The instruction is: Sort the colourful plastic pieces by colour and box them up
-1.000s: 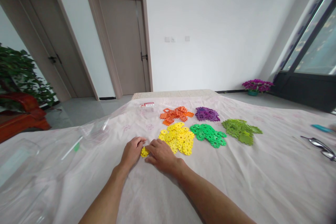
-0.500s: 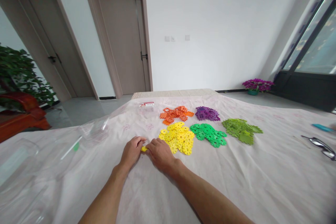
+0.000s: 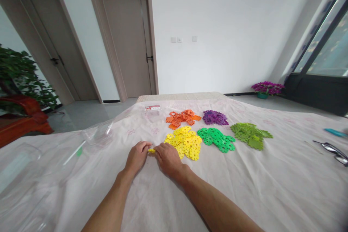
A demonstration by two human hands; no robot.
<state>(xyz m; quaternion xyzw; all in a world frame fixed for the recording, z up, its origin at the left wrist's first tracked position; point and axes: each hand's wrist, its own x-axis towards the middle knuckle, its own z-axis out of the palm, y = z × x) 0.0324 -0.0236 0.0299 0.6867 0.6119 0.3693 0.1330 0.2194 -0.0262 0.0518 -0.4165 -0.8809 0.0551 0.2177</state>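
Note:
My left hand point(image 3: 137, 156) and my right hand point(image 3: 169, 158) meet on a pale pink cloth point(image 3: 244, 181). Both pinch the same small yellow flower-shaped piece point(image 3: 151, 150) between their fingertips. Just to the right of my right hand lies a heap of yellow pieces point(image 3: 185, 142). Further heaps sit behind and beside it: orange point(image 3: 181, 118), purple point(image 3: 214, 117), bright green point(image 3: 216, 139) and olive green point(image 3: 250, 135).
Clear plastic containers point(image 3: 98, 133) lie at the left on the cloth, with a small red-and-white card point(image 3: 152, 108) at the far edge. Glasses point(image 3: 332, 151) and a teal object point(image 3: 335, 132) lie at the right. Doors, a plant and a flower pot stand beyond.
The yellow piece between my fingers shows less now; both hands have drawn slightly closer together and a little further away from me.

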